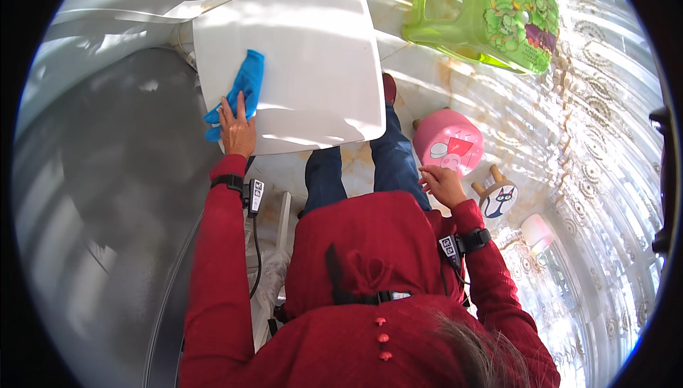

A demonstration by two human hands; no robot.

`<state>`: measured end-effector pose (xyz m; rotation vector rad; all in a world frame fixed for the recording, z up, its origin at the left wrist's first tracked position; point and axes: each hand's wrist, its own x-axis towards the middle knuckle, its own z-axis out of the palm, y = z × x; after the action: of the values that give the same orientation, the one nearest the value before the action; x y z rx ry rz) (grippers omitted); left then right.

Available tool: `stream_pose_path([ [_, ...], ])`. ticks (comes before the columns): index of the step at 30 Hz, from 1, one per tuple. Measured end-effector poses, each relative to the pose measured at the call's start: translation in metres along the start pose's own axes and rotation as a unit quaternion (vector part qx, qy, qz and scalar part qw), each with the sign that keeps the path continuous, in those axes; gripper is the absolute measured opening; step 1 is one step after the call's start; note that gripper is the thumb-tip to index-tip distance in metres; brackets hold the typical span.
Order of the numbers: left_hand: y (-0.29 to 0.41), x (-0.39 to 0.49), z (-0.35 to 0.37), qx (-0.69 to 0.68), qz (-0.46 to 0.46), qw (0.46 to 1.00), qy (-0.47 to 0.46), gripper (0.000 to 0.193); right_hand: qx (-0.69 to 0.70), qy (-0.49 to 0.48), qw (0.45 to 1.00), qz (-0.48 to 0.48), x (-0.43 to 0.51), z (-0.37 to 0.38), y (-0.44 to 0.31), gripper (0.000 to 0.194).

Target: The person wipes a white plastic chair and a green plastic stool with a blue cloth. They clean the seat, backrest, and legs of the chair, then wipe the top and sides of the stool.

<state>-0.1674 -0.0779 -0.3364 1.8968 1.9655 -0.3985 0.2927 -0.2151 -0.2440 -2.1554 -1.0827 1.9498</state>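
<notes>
My left hand (238,131) lies palm down on a crumpled blue cloth (248,78), its fingers spread over the lower part. Under the cloth is the smooth white seat of a chair (315,62), close to the seat's left edge; bands of sunlight cross it. Away from the seat, my right hand (444,184) hangs beside my right leg with loosely bent fingers and nothing visible in it. Just beyond those fingers is a round pink stool (445,132) with a cartoon pig on top. What my left palm covers is hidden.
A green plastic stool (453,25) lies tipped at the upper right. A small cat-patterned stool (499,200) stands near my right wrist. Lace curtains (592,137) line the right side, and a large grey glossy surface (117,164) fills the left. A cable (259,265) hangs from my left wrist device.
</notes>
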Motion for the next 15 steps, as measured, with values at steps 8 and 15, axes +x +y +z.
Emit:
stream_pose_path([
  [8, 0.006, 0.028, 0.015, -0.08, -0.203, 0.976, 0.022, 0.067, 0.037, 0.019, 0.999, 0.021, -0.004, 0.039, -0.009, 0.024],
  [15, 0.068, -0.028, 0.01, 0.02, -0.024, 0.999, 0.007, 0.076, 0.059, 0.048, 0.997, 0.002, -0.019, 0.091, -0.007, 0.022],
])
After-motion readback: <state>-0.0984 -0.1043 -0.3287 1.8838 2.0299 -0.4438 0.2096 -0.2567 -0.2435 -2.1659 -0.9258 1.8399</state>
